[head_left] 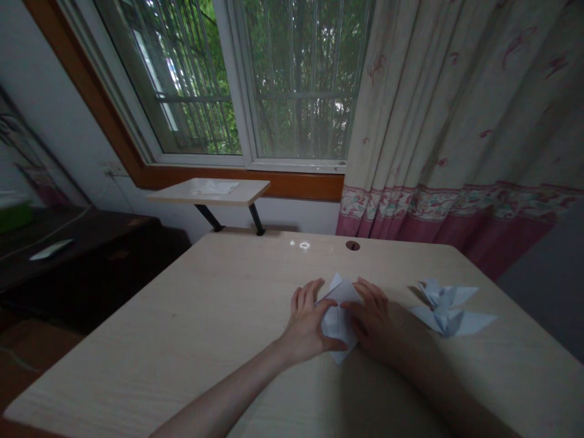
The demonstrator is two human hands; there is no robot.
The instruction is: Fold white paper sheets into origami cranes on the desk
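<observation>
A partly folded sheet of white paper [336, 323] lies on the table between my two hands, its corners pointing away from me and toward me. My left hand [306, 322] grips its left side, with thumb and index finger curled onto the paper. On the opposite side my right hand [373, 316] holds the right edge, fingertips pressed on the upper part. To the right of my right hand, apart from it, stand two folded paper cranes [449, 310] close together, wings spread.
The pale wooden table [219, 304] has a round cable hole [353, 245] near its far edge. A small raised shelf [210, 190] at the back left carries white paper. A dark cabinet [82, 261] stands left; a curtain [438, 134] hangs behind.
</observation>
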